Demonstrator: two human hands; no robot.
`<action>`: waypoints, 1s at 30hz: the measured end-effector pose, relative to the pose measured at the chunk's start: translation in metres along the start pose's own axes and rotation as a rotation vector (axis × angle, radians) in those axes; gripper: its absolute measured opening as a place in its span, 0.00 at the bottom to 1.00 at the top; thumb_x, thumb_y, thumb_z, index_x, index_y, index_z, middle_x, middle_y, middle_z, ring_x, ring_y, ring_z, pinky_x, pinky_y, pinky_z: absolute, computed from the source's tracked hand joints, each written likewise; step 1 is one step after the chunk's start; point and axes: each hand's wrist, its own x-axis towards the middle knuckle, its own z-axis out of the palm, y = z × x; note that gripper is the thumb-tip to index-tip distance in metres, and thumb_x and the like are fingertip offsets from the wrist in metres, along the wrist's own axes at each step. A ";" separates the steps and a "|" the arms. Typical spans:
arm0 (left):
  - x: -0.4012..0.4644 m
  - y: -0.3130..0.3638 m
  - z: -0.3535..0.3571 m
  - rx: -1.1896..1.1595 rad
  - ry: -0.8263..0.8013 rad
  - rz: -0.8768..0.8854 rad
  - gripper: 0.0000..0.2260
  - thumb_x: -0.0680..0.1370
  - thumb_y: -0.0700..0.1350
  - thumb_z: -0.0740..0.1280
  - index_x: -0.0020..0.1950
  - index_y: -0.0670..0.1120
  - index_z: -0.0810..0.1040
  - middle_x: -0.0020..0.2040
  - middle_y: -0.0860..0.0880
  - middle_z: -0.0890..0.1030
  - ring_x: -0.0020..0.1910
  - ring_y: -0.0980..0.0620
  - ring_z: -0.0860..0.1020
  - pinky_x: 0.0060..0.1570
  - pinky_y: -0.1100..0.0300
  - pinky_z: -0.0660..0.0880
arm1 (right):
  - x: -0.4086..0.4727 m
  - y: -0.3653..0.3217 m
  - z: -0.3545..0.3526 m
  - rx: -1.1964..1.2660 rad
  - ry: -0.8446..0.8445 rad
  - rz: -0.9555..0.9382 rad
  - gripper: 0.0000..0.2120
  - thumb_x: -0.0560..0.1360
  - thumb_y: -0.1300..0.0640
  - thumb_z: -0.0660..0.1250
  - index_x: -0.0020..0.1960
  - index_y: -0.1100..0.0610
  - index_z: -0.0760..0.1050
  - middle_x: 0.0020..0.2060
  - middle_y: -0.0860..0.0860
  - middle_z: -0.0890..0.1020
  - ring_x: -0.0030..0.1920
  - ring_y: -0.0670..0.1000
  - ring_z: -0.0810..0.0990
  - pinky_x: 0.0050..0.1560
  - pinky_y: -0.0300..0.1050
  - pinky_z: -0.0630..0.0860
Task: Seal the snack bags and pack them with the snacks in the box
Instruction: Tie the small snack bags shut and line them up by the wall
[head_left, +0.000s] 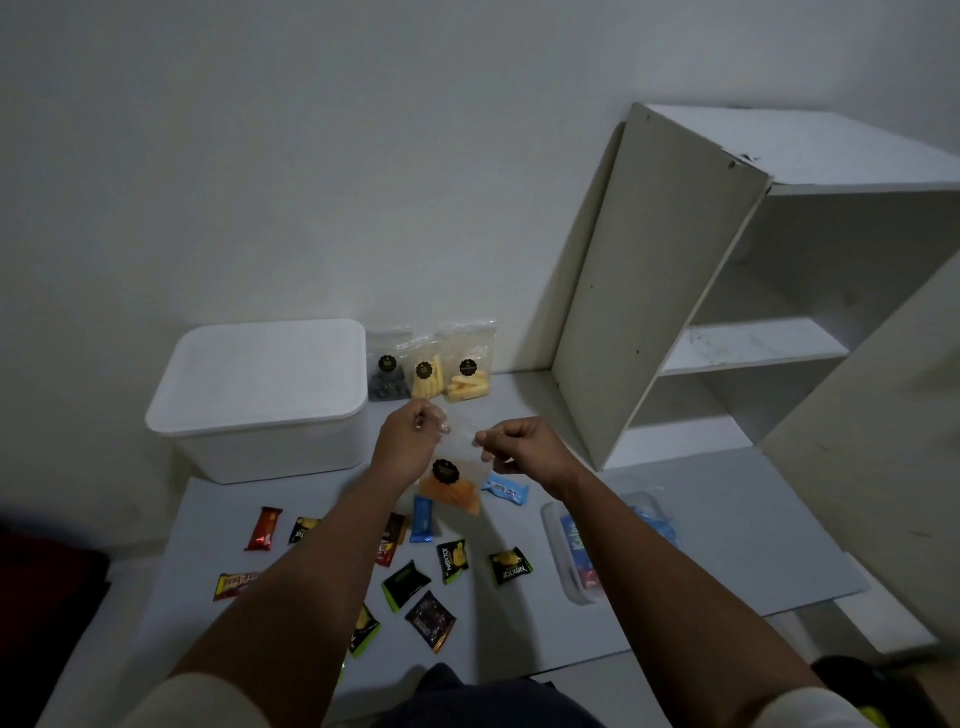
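Note:
A clear snack bag (451, 486) with orange pieces and a round black label hangs in the air above the table. My left hand (408, 441) pinches its top left corner, and my right hand (524, 447) pinches its top right corner. Three more clear bags lean against the wall: one with dark pieces (388, 371), two with yellow sticks (427, 376) (467, 379). The white box (260, 400) stands at the back left with its lid on. Several small wrapped snacks lie on the table, among them a red bar (264, 529), a blue one (423, 519) and a black Nextar pack (510, 567).
A white shelf unit (727, 291) stands at the right on the table. A clear plastic container (576, 561) with blue and red packets sits at the right, partly behind my right forearm. The white table (197, 519) ends near my lap.

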 end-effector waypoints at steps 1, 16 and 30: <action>-0.001 0.001 0.000 0.051 0.045 0.019 0.05 0.82 0.49 0.65 0.50 0.49 0.78 0.46 0.54 0.81 0.45 0.53 0.80 0.47 0.56 0.75 | 0.001 0.002 0.001 -0.005 0.012 -0.005 0.10 0.79 0.56 0.71 0.50 0.63 0.85 0.39 0.58 0.85 0.35 0.50 0.76 0.41 0.43 0.77; -0.007 0.013 0.015 -0.274 -0.032 -0.340 0.18 0.80 0.52 0.68 0.40 0.38 0.79 0.38 0.39 0.82 0.37 0.44 0.82 0.48 0.45 0.84 | 0.008 0.006 0.019 -0.441 0.113 -0.206 0.11 0.79 0.49 0.71 0.46 0.54 0.88 0.37 0.46 0.88 0.37 0.44 0.85 0.45 0.48 0.83; -0.001 0.021 0.003 -0.112 -0.242 -0.150 0.13 0.84 0.45 0.60 0.42 0.45 0.76 0.42 0.39 0.82 0.41 0.44 0.81 0.52 0.42 0.81 | 0.008 -0.011 0.023 -0.201 0.115 -0.124 0.08 0.78 0.53 0.71 0.46 0.58 0.84 0.40 0.52 0.87 0.38 0.47 0.86 0.39 0.41 0.79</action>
